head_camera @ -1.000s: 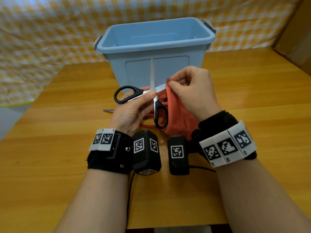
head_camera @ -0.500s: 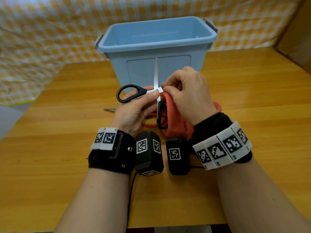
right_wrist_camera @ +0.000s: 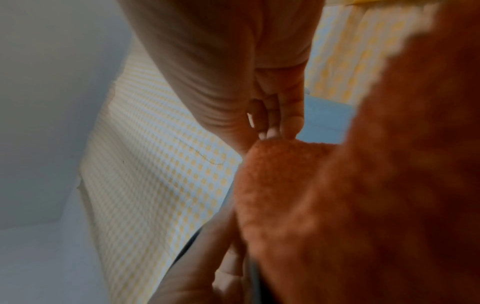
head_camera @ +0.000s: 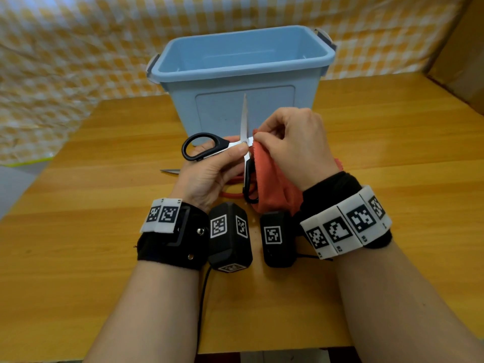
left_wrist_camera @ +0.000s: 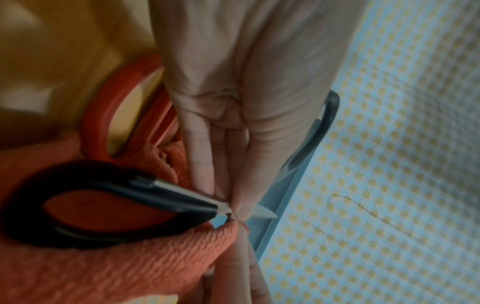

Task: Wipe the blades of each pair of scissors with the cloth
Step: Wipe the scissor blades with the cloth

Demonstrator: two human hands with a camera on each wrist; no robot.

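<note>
My left hand pinches the black-handled scissors near their pivot, with the blades spread wide; one blade points up toward the bin. The other blade runs right into the orange cloth, which my right hand pinches around it close to the pivot. The left wrist view shows the black handle loop against the cloth. Cloth fills the right wrist view. A second pair with red handles lies on the table under my hands, its blade tip poking out left.
An open blue plastic bin stands just behind my hands on the wooden table. A yellow checked cloth hangs behind the table. A cardboard box sits at the far right. Wrist cameras trail a black cable at the near edge.
My right hand has slid the cloth along the sideways blade from its outer part inward to the pivot. The left hand keeps the same hold on the scissors.
</note>
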